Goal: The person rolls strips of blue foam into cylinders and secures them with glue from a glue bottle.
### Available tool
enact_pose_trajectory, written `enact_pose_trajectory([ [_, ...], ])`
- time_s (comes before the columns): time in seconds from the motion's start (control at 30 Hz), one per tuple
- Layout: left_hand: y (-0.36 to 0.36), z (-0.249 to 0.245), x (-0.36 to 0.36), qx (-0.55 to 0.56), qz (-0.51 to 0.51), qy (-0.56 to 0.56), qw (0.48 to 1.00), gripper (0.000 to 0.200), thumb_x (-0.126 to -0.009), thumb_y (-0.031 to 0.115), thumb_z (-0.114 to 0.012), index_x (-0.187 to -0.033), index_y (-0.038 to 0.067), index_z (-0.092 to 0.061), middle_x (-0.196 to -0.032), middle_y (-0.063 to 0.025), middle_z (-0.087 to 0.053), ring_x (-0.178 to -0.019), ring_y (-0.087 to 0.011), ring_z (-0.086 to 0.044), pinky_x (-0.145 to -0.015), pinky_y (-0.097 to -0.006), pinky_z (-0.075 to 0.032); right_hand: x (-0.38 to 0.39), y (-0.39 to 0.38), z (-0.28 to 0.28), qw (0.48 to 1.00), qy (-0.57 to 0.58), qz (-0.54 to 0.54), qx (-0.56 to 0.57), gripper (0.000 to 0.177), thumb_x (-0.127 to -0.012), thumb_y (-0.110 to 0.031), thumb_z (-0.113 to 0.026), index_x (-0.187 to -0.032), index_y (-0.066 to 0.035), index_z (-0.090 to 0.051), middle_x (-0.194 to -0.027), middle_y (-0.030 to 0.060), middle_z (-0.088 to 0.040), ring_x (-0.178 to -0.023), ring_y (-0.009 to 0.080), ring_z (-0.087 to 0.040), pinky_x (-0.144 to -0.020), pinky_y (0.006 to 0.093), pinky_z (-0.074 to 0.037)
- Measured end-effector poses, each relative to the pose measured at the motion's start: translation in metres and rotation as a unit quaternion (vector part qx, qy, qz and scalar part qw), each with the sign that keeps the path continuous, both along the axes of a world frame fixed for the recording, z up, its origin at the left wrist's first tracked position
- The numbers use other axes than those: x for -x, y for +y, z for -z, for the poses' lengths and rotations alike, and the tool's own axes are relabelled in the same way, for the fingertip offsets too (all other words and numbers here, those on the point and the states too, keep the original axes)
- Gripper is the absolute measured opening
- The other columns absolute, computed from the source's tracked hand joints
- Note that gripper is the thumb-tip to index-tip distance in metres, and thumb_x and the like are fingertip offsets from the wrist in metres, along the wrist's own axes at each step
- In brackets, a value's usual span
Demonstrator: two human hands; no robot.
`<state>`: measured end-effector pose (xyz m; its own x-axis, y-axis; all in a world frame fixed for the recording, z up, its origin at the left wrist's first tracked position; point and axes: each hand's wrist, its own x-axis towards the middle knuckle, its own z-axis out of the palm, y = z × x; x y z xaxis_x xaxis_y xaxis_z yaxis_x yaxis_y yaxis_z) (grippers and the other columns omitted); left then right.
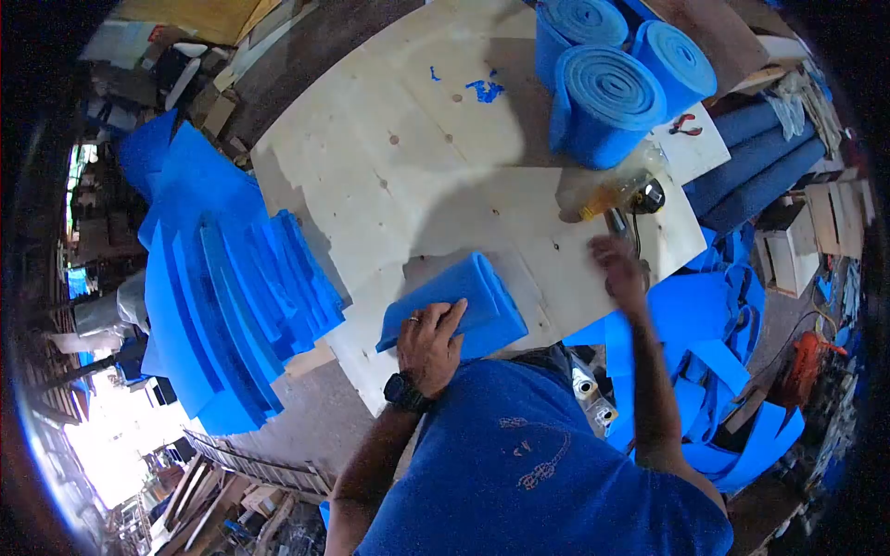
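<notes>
My left hand (pixel 431 345), with a ring and a dark wristwatch, lies flat on a folded piece of blue foam sheet (pixel 482 310) at the near edge of the pale plywood table (pixel 371 185). Its fingers stretch across the top of the fold. Over the table's right side hovers my right hand (pixel 618 269), its fingers smeared by motion. Just beyond it are a short grey cylindrical piece (pixel 616 221) and a black and yellow rounded thing (pixel 647 195). Whether my right hand holds anything, I cannot tell.
Large blue foam rolls (pixel 612 88) stand at the table's far right, near red-handled pliers (pixel 686 125). Stacked blue foam sheets (pixel 222 278) lie at the left. Blue offcuts (pixel 695 324) are heaped at the right, with an orange-red object (pixel 803 366) beyond them.
</notes>
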<state>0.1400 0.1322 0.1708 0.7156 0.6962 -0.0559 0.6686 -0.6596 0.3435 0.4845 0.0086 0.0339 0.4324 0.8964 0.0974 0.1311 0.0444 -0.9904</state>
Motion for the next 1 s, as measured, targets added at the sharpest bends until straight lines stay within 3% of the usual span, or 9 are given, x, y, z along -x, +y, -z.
enact_pose_trajectory([
  [0.07,0.003,-0.003,-0.002,0.001,0.007,-0.004,1.000,0.052,-0.080,0.013,-0.072,-0.131,0.015,-0.063,-0.112,-0.0071,-0.061,-0.099,-0.0306,-0.061,-0.085,-0.0447,-0.049,0.095,0.018,-0.060,0.989,0.039,-0.121,0.069,0.018,-0.080,0.007,-0.072,-0.095,-0.002,-0.065,-0.131,0.0130,-0.063,-0.122,0.0292,-0.060,-0.095,0.0407,-0.053],
  [0.1,0.003,-0.003,-0.002,0.004,0.004,-0.007,1.000,0.051,-0.081,0.013,-0.071,-0.131,0.015,-0.064,-0.113,-0.0075,-0.062,-0.099,-0.0308,-0.061,-0.086,-0.0444,-0.049,0.121,0.018,-0.061,0.983,-0.008,-0.176,0.042,0.013,-0.083,0.003,-0.072,-0.093,-0.003,-0.065,-0.131,0.0148,-0.063,-0.123,0.0323,-0.059,-0.094,0.0411,-0.055],
  [0.13,0.004,-0.005,-0.001,0.007,0.000,-0.011,1.000,0.049,-0.082,0.013,-0.071,-0.130,0.015,-0.064,-0.113,-0.0078,-0.062,-0.100,-0.0311,-0.061,-0.086,-0.0441,-0.049,0.137,0.022,-0.069,0.977,-0.115,-0.178,-0.010,0.010,-0.084,0.002,-0.070,-0.092,-0.003,-0.065,-0.132,0.0161,-0.062,-0.125,0.0359,-0.058,-0.095,0.0430,-0.056],
  [0.23,0.019,-0.010,-0.006,0.006,-0.052,-0.032,0.998,0.046,-0.084,0.015,-0.071,-0.129,0.013,-0.064,-0.115,-0.0092,-0.064,-0.099,-0.0318,-0.063,-0.085,-0.0437,-0.050,0.150,0.019,-0.064,0.963,-0.210,-0.166,-0.006,0.006,-0.087,-0.002,-0.067,-0.092,-0.001,-0.064,-0.134,0.0154,-0.062,-0.126,0.0373,-0.056,-0.096,0.0453,-0.055],
  [0.27,0.027,-0.012,-0.009,-0.064,-0.041,-0.028,0.997,0.043,-0.086,0.015,-0.069,-0.129,0.013,-0.065,-0.120,-0.0100,-0.066,-0.099,-0.0318,-0.065,-0.085,-0.0433,-0.052,0.151,0.018,-0.063,0.961,-0.220,-0.168,-0.006,0.006,-0.088,-0.003,-0.067,-0.092,-0.001,-0.064,-0.134,0.0150,-0.061,-0.127,0.0374,-0.056,-0.097,0.0457,-0.055],
  [0.53,0.018,0.003,-0.014,0.030,0.015,-0.056,0.998,0.045,-0.085,0.014,-0.070,-0.129,0.010,-0.064,-0.129,-0.0110,-0.064,-0.118,-0.0289,-0.061,-0.100,-0.0432,-0.047,0.158,0.013,-0.058,0.939,-0.301,-0.168,-0.007,0.018,-0.087,-0.005,-0.067,-0.104,0.000,-0.064,-0.133,0.0161,-0.061,-0.126,0.0379,-0.057,-0.100,0.0434,-0.053],
  [0.8,-0.005,0.032,0.014,-0.013,0.107,-0.061,0.992,0.055,-0.084,0.023,-0.075,-0.135,0.012,-0.061,-0.154,-0.0120,-0.043,-0.140,-0.0347,-0.042,-0.113,-0.0505,-0.036,0.151,0.017,-0.064,0.955,-0.257,-0.146,-0.017,0.021,-0.079,-0.003,-0.073,-0.099,-0.001,-0.067,-0.110,0.0168,-0.067,-0.116,0.0377,-0.061,-0.096,0.0463,-0.053],
  [0.93,-0.006,0.046,0.025,-0.050,0.087,-0.104,0.989,0.049,-0.085,0.028,-0.074,-0.131,0.013,-0.064,-0.144,-0.0127,-0.049,-0.130,-0.0336,-0.049,-0.107,-0.0493,-0.040,0.135,0.021,-0.101,0.958,-0.257,-0.124,-0.027,0.020,-0.080,0.001,-0.073,-0.098,-0.001,-0.067,-0.101,0.0154,-0.068,-0.098,0.0331,-0.067,-0.082,0.0427,-0.055],
  [1.0,-0.013,0.057,0.031,-0.063,0.087,-0.136,0.985,0.052,-0.084,0.027,-0.076,-0.133,0.016,-0.063,-0.134,-0.0113,-0.055,-0.124,-0.0302,-0.054,-0.102,-0.0469,-0.044,0.140,0.030,-0.109,0.983,-0.144,-0.111,0.032,0.019,-0.083,0.001,-0.072,-0.101,-0.002,-0.067,-0.096,0.0145,-0.068,-0.088,0.0294,-0.068,-0.076,0.0395,-0.056],
])
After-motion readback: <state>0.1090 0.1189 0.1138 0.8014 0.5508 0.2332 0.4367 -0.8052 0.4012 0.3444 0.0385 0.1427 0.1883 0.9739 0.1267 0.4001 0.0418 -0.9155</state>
